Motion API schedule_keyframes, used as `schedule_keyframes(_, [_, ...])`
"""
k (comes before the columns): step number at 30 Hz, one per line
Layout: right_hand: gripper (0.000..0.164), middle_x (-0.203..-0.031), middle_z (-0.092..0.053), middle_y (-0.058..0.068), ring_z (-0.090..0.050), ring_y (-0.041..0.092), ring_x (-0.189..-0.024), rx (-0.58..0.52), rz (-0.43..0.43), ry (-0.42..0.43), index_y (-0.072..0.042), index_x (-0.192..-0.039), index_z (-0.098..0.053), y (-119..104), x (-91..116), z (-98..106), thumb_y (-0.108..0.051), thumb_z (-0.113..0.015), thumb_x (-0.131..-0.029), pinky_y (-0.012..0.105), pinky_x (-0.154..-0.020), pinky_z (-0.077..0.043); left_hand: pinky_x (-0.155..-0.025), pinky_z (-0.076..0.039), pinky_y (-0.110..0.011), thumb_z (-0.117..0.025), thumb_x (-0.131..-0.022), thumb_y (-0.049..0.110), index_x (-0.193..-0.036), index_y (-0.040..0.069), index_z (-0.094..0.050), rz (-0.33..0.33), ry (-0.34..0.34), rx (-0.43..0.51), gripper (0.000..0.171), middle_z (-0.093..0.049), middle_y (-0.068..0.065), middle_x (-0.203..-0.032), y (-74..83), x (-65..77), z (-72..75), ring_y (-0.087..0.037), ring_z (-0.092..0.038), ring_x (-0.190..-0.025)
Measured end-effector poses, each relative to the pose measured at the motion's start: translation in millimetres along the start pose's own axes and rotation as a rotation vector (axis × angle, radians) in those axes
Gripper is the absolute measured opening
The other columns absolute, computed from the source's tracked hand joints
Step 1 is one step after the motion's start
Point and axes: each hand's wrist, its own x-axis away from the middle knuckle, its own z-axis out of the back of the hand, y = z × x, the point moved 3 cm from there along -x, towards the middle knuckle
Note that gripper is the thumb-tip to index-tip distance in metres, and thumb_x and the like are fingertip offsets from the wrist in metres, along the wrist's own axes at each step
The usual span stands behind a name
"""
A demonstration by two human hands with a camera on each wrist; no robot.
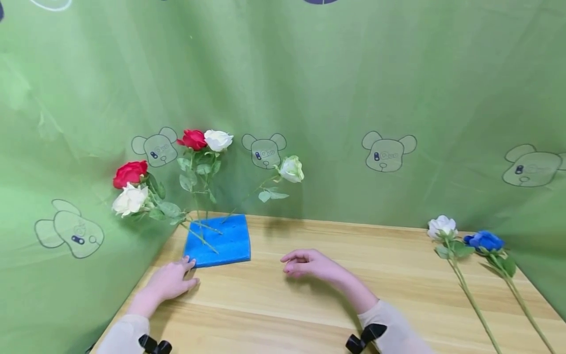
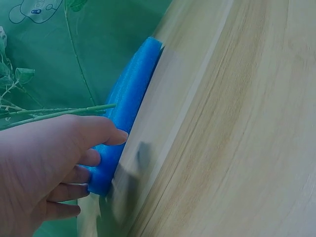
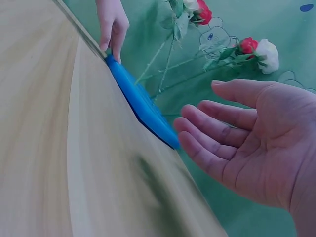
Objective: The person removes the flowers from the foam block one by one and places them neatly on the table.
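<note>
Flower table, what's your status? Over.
Left hand touching a corner of flat blue foam block. Right hand relaxed, empty, above wooden table. Five red and whitish roses leaning from block. No obstruction visible between right hand and block.

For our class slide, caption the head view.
Five flowers stuck in a blue block; two others on the table.

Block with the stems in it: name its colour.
The block is blue, clearest in the head view.
</note>
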Motion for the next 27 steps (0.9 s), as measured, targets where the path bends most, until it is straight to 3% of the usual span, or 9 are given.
schedule_keyframes(4, [0.047,-0.120,-0.063,0.028,-0.063,0.042,-0.109,-0.044,0.011,0.043,0.005,-0.132,-0.053,0.5,-15.9,-9.2,-0.019,-0.064,-0.094,0.046,-0.096,-0.055,-0.103,-0.042,-0.064,-0.066,-0.088,0.042,-0.136,0.000,-0.054,-0.002,0.002,-0.008,0.065,-0.047,-0.029,-0.143,0.7,1.2,1.0,-0.051,-0.050,-0.126])
schedule_keyframes(11, [0.047,-0.126,-0.060,0.030,-0.066,0.028,-0.110,-0.151,0.046,0.104,0.006,-0.134,-0.051,-0.5,-49.4,-22.5,-0.015,-0.063,-0.094,0.049,-0.102,-0.051,-0.102,-0.042,-0.064,-0.066,-0.088,0.042,-0.136,0.000,-0.055,-0.004,0.015,-0.014,0.064,-0.048,-0.029,-0.142,-1.4,1.7,1.9,-0.051,-0.050,-0.126])
schedule_keyframes(20, [0.045,-0.130,-0.056,0.032,-0.059,0.042,-0.118,-0.204,0.069,0.157,0.010,-0.132,-0.051,-6.0,-94.3,-40.3,-0.012,-0.062,-0.094,0.052,-0.105,-0.047,-0.102,-0.043,-0.063,-0.065,-0.089,0.042,-0.136,0.000,-0.054,0.001,0.009,-0.006,0.064,-0.047,-0.030,-0.143,-1.5,1.3,-1.0,-0.051,-0.050,-0.125])
schedule_keyframes(27, [0.045,-0.127,-0.061,0.026,-0.062,0.038,-0.116,-0.212,0.043,0.194,0.010,-0.131,-0.053,-6.1,-129.6,-51.9,-0.013,-0.064,-0.094,0.045,-0.102,-0.051,-0.102,-0.044,-0.062,-0.065,-0.089,0.043,-0.136,0.001,-0.054,0.005,0.015,-0.008,0.065,-0.047,-0.029,-0.143,-1.2,0.2,-1.9,-0.050,-0.050,-0.126])
